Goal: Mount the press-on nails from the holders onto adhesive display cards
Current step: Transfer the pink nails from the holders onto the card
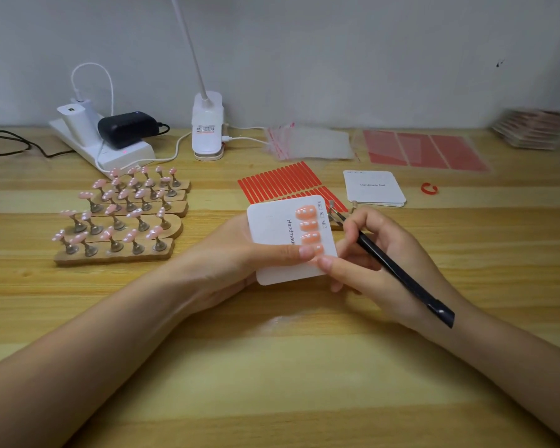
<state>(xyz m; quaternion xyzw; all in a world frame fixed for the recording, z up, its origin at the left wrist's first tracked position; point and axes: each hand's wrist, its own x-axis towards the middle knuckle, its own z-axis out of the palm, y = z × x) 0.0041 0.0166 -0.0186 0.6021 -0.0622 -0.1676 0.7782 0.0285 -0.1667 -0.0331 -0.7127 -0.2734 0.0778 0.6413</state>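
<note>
My left hand (240, 253) holds a white display card (272, 250) above the table, thumb lying across its lower part. Several peach press-on nails (309, 226) with white dots sit in a column along the card's right edge. My right hand (379, 260) grips black tweezers (395, 270), whose tips point up past the card's right edge, and one finger of this hand presses the lowest nail on the card. At the left, several wooden holders (117, 253) carry rows of pink nails (133, 192) on metal stands.
A sheet of red adhesive strips (282, 182) lies behind the card. A stack of blank cards (374, 189), clear bags (311, 143), red sheets (424, 150), a red ring (429, 188), a clip lamp (207, 127) and a power strip (110, 150) line the back.
</note>
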